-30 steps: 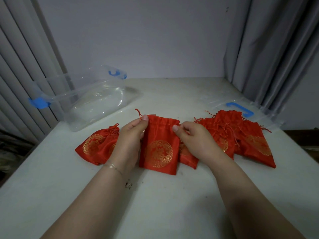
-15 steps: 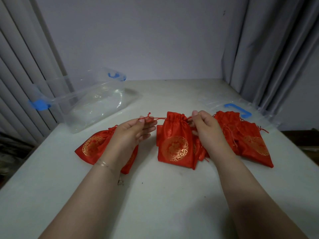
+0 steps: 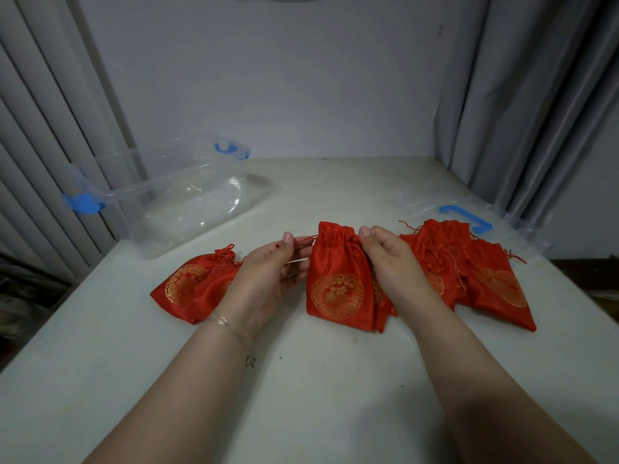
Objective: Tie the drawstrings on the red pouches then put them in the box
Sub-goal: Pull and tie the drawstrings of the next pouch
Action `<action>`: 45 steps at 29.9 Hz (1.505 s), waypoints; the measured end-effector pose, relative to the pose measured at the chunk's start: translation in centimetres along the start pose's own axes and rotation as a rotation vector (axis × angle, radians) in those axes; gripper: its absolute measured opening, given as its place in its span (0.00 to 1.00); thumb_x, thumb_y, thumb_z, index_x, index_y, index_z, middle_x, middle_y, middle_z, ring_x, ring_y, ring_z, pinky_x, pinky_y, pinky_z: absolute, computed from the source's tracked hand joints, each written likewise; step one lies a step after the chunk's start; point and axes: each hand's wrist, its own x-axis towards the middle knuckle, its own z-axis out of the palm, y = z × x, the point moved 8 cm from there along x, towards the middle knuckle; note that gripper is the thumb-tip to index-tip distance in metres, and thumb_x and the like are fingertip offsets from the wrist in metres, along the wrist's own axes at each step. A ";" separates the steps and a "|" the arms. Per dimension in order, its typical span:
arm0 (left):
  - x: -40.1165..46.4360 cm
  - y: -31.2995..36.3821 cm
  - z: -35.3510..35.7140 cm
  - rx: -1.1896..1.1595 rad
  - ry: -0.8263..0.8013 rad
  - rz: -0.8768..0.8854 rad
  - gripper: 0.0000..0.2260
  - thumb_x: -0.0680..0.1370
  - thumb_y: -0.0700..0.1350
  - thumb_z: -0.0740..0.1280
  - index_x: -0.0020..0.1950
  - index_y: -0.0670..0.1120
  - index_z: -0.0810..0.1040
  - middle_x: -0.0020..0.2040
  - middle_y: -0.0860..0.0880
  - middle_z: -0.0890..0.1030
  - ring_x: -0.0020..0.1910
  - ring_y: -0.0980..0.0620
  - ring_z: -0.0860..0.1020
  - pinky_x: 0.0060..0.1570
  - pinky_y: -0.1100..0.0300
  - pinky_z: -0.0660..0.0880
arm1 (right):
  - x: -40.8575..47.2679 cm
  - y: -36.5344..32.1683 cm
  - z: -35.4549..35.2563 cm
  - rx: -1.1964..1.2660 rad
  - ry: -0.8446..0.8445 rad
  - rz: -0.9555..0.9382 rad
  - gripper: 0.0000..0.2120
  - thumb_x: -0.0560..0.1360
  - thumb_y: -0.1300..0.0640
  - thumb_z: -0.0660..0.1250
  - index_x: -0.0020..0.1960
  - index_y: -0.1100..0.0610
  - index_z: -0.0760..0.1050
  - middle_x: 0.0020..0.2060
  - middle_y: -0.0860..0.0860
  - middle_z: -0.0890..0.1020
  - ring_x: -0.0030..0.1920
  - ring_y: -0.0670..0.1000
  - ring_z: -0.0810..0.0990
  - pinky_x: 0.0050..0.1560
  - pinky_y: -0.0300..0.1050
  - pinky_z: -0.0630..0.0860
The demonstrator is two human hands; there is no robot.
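A red pouch [image 3: 338, 283] with a gold round emblem hangs between my hands above the table, its neck gathered. My left hand [image 3: 268, 279] pinches the red drawstring [image 3: 303, 241] at the pouch's left side. My right hand [image 3: 392, 262] pinches the string at the pouch's right side, close to the neck. Two more red pouches [image 3: 191, 286] lie on the table to the left, partly behind my left hand. Several others [image 3: 485, 279] lie in a heap to the right. The clear plastic box [image 3: 174, 202] with blue latches stands open at the back left.
The box's clear lid [image 3: 469, 219] with a blue handle lies at the back right, partly under the heap of pouches. Grey curtains hang on both sides. The white table [image 3: 301, 380] stretches toward me between my forearms.
The pouch's neck has been drawn tight as my hands pulled the strings apart. Since half a second ago both hands have come a little closer to the pouch.
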 end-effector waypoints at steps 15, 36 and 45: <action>0.0 3.8 -5.0 0.498 0.319 0.215 0.15 0.82 0.51 0.55 0.47 0.50 0.79 0.48 0.49 0.83 0.29 0.52 0.80 0.29 0.61 0.78 | 0.1 1.8 -2.8 0.353 0.244 0.245 0.15 0.80 0.53 0.59 0.37 0.59 0.71 0.38 0.55 0.83 0.36 0.51 0.83 0.30 0.39 0.79; 0.3 -0.2 -3.0 -0.433 0.131 -0.198 0.15 0.83 0.48 0.56 0.43 0.43 0.78 0.48 0.45 0.84 0.44 0.48 0.84 0.45 0.56 0.80 | 0.1 -1.1 -2.6 0.633 0.160 0.083 0.16 0.76 0.62 0.64 0.33 0.52 0.62 0.23 0.46 0.60 0.22 0.45 0.56 0.23 0.37 0.56; -1.4 3.2 1.1 -0.271 -0.198 0.120 0.23 0.78 0.56 0.53 0.36 0.47 0.82 0.46 0.46 0.84 0.55 0.44 0.81 0.55 0.54 0.78 | 0.1 -0.3 1.1 -0.351 -0.076 -0.074 0.09 0.72 0.55 0.71 0.35 0.45 0.79 0.33 0.40 0.82 0.39 0.39 0.78 0.45 0.41 0.72</action>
